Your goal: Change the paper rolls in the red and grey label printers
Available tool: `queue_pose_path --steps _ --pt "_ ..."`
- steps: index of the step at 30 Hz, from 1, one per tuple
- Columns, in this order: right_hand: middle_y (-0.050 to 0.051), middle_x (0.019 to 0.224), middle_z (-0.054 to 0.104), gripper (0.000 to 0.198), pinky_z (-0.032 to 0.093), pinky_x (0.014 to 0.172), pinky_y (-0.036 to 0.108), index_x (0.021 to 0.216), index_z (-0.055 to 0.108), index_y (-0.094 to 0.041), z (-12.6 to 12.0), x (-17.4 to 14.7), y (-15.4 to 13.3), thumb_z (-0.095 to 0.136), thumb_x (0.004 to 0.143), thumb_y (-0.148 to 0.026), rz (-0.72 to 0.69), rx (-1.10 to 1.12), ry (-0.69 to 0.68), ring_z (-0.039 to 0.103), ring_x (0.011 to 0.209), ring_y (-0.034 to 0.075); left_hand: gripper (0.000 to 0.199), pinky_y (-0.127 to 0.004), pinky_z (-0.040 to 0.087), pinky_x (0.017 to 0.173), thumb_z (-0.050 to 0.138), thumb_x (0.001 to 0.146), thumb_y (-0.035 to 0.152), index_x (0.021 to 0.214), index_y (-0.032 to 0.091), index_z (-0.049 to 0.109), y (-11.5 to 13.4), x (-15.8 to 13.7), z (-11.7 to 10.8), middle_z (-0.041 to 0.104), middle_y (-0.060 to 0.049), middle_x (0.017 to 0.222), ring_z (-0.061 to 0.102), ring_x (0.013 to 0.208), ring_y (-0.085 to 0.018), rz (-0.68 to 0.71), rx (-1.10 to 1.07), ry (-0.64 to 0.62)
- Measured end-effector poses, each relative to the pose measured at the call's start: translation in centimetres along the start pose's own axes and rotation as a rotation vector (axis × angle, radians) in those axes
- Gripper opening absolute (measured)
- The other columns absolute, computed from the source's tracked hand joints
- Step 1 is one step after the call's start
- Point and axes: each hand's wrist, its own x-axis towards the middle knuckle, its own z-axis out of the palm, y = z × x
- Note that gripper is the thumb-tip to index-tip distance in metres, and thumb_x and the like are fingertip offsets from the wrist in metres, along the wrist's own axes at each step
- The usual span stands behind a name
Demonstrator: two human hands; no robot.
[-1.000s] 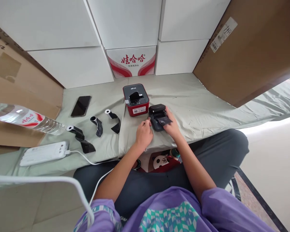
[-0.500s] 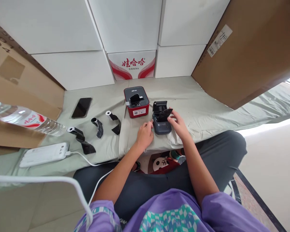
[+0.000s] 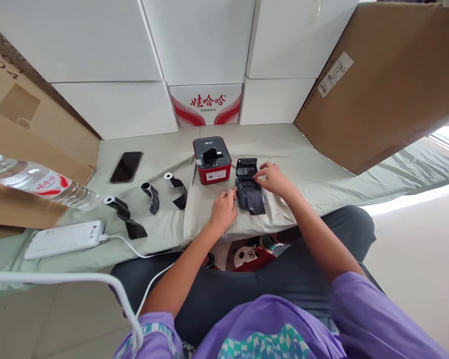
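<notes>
A small black portable printer (image 3: 242, 198) lies on the cloth with its lid (image 3: 247, 164) tipped back. From its compartment a black paper strip (image 3: 256, 200) hangs over the front edge. My left hand (image 3: 223, 212) is closed, its fingertips pressed to the printer's left side. Above the printer's right side is my right hand (image 3: 272, 178), fingers apart and bent, with the tips touching near the base of the lid. Just behind stands a red and black printer (image 3: 214, 159), with a black strip coming out of its top.
Three rolls with black strips, a left roll (image 3: 122, 213), a middle roll (image 3: 150, 195) and a right roll (image 3: 176, 187), lie to the left. Beyond them are a phone (image 3: 126, 167), a power bank (image 3: 64, 239) with a white cable, and a water bottle (image 3: 41, 179). Boxes stand behind.
My right hand has let go of the black strip and shifted up toward the lid. The strip, raised before, now lies forward over the printer's front. My left hand stays put.
</notes>
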Motion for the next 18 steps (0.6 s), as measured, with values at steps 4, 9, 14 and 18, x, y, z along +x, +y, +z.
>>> queue_pose_path --steps 4,9,14,18 --pt "0.019 0.132 0.058 0.033 0.047 0.101 0.051 0.116 0.083 -0.025 -0.6 1.3 -2.7 0.072 0.086 -0.031 0.066 -0.233 -0.187 0.047 0.126 0.041 0.050 -0.043 0.053 0.098 0.049 0.085 0.002 0.132 0.017 0.052 0.1 0.0 0.0 0.069 -0.011 0.112 0.063 0.117 -0.029 -0.010 0.009 -0.007" --pt "0.023 0.135 0.053 0.040 0.048 0.101 0.052 0.123 0.079 -0.024 -0.1 1.5 -3.5 0.077 0.083 -0.030 0.054 -0.311 -0.244 0.045 0.129 0.044 0.050 -0.043 0.052 0.099 0.050 0.086 0.003 0.134 0.017 0.052 0.1 0.0 0.0 0.070 -0.012 0.112 0.063 0.118 -0.029 -0.033 0.005 -0.018" --pt "0.020 0.133 0.058 0.033 0.045 0.107 0.051 0.116 0.074 -0.016 -2.3 0.4 -1.6 0.073 0.083 -0.022 -0.039 -0.084 -0.100 0.053 0.127 0.038 0.047 -0.043 0.052 0.099 0.050 0.086 0.003 0.131 0.017 0.054 0.3 0.1 -0.2 0.070 -0.012 0.112 0.064 0.117 -0.029 -0.034 -0.018 -0.003" --pt "0.008 0.107 0.067 0.027 0.053 0.088 0.041 0.114 0.062 -0.020 -5.4 -1.0 -3.4 0.065 0.088 -0.025 -0.195 0.363 0.007 0.063 0.095 0.024 0.038 -0.041 0.053 0.099 0.051 0.086 0.004 0.120 0.018 0.059 0.3 0.2 0.1 0.070 -0.012 0.108 0.065 0.114 -0.028 -0.058 0.003 0.006"
